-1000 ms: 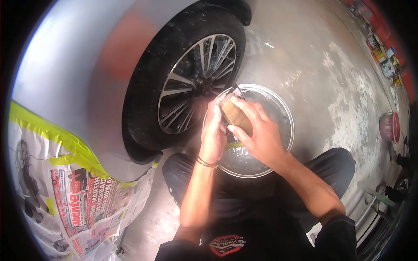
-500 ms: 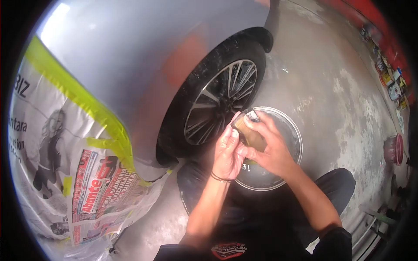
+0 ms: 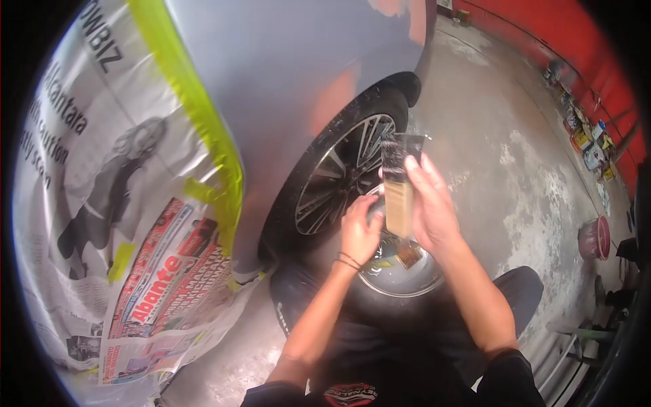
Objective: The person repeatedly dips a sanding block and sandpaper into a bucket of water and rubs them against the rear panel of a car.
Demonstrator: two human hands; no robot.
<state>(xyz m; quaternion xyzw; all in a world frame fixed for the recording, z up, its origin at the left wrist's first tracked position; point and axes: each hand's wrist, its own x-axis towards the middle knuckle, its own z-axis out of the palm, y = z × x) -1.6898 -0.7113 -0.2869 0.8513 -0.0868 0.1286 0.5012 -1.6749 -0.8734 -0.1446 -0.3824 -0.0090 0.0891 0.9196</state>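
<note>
A tan block (image 3: 398, 209) with black sheet, probably sandpaper, at its upper end is in my right hand (image 3: 434, 210), whose fingers lie along its right side. My left hand (image 3: 360, 234) is just left of the block, its fingers curled loosely and apart, holding nothing that shows. Below both hands sits a round basin (image 3: 400, 283) with liquid and some yellowish and brown pieces in it. Beyond my left hand is the car wheel (image 3: 349, 173), under a grey body panel (image 3: 271, 61) with reddish patches.
Newspaper masking (image 3: 102, 197) with yellow-green tape (image 3: 196, 102) covers the car at left. A dark red bucket (image 3: 594, 238) stands at right. Cans and bottles (image 3: 593, 157) line the red wall (image 3: 583, 41). Metal stands are at lower right.
The block has been raised and turned upright in my right hand. My left hand has come off it, to the left. The view has shifted, and pieces inside the basin now show.
</note>
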